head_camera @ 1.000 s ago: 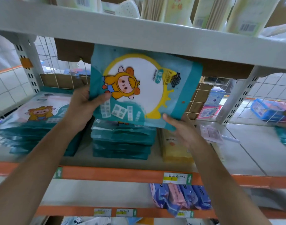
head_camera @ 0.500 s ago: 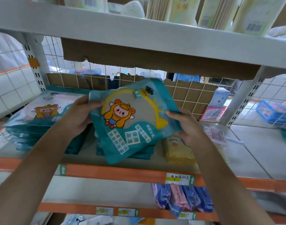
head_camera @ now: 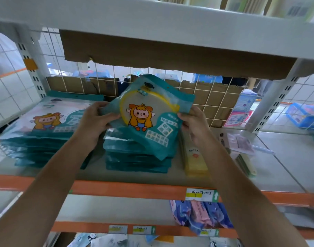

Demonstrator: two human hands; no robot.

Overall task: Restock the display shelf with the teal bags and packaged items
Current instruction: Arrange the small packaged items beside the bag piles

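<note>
Teal glossy plastic cartoon bag [head_camera: 149, 120], centre frame, pinched at side edges by left hand [head_camera: 95, 122] & right hand [head_camera: 193, 122]; prob. light, floppy, slippery.

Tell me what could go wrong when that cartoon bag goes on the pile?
1. The teal bag, gripped at its sides by the left hand and right hand, is tilted. Set down crooked, it might slide off the glossy middle stack.
2. That stack is already several bags high, so a push could shift its bags forward.
3. The yellow pack lies close beside the stack, so the right hand could bump it.
</note>
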